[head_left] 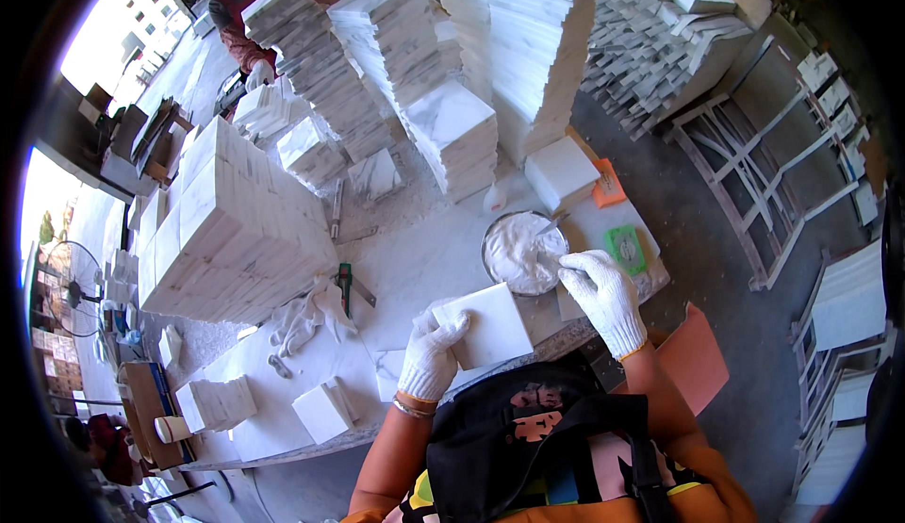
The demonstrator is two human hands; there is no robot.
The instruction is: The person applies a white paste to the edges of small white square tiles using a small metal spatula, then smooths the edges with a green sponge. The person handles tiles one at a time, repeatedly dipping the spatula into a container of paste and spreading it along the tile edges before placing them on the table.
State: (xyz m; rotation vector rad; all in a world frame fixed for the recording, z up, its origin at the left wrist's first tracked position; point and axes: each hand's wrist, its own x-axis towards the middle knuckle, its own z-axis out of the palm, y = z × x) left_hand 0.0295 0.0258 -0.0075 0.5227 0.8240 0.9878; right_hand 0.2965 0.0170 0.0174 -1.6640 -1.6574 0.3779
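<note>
In a white knitted glove, my left hand (433, 351) grips a square white marble tile (488, 325) by its left edge, thumb on top. The tile is tilted above the table's front edge. My right hand (603, 299), also gloved, is at the right rim of a round bowl (485, 257) of white paste (518, 250). Its fingers are pinched together over the rim, and what they hold is too small to make out. A thin tool (552, 225) leans in the paste at the bowl's far right side.
Tall stacks of marble tiles (542, 61) stand behind the bowl, and a large block of tiles (245, 231) at left. A green box (624, 250) and an orange box (608, 184) lie right of the bowl. Near the left block lie a green-handled tool (345, 287) and spare gloves (306, 316). A co-worker's gloved hand (259, 74) is far left.
</note>
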